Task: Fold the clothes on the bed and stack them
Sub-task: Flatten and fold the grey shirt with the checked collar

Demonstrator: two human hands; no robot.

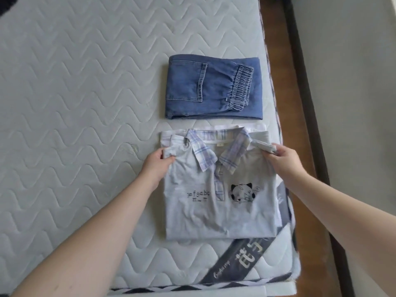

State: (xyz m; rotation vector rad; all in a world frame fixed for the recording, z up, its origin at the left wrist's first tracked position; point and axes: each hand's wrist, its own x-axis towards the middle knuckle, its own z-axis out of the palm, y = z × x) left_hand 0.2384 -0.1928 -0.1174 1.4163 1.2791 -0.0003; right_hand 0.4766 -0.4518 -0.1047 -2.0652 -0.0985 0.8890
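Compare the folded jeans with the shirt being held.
The jeans are dark blue denim; the shirt is pale blue with a plaid collar and a cat print. The jeans lie untouched, farther away; the shirt is nearer, gripped at its shoulders by the left hand and right hand. Both lie folded on the mattress.

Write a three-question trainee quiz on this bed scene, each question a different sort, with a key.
1. True or false: the folded blue denim trousers lie on top of the pale blue polo shirt with plaid collar.
2. What does the left hand grip? A. the shirt's shoulder B. the trousers C. the quilted white mattress
3. Fill in: the right hand pinches the shirt's other ____.

Key: 1 false, they lie apart, beyond the collar; 2 A; 3 shoulder.
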